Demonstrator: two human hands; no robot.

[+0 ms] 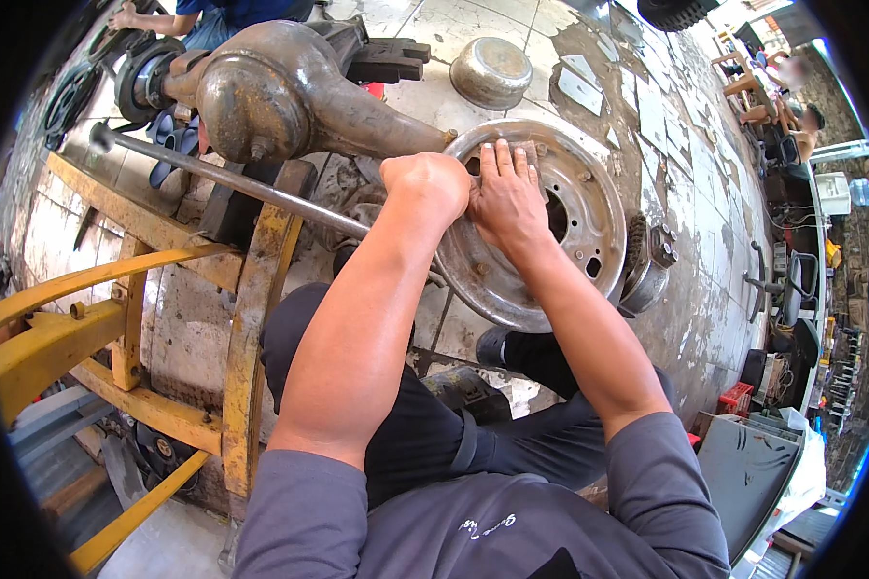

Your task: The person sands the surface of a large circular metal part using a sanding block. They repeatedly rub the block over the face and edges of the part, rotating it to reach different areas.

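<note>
A bare steel wheel rim, scuffed and grey-brown, stands tilted in front of me, its dish with round holes turned up. At its upper left edge my left hand is closed in a fist; the fingertips are hidden behind the knuckles. My right hand lies flat on the dish with its fingers stretched out. Under those fingertips shows the corner of a thin brownish piece, perhaps a rag or abrasive paper. The two hands nearly touch, and the right palm hides part of the rim's centre.
A greasy axle housing lies at the upper left, with a long metal bar below it. A yellow metal frame stands at my left. Beyond the rim are a metal basin and broken tiles. Another person is far left.
</note>
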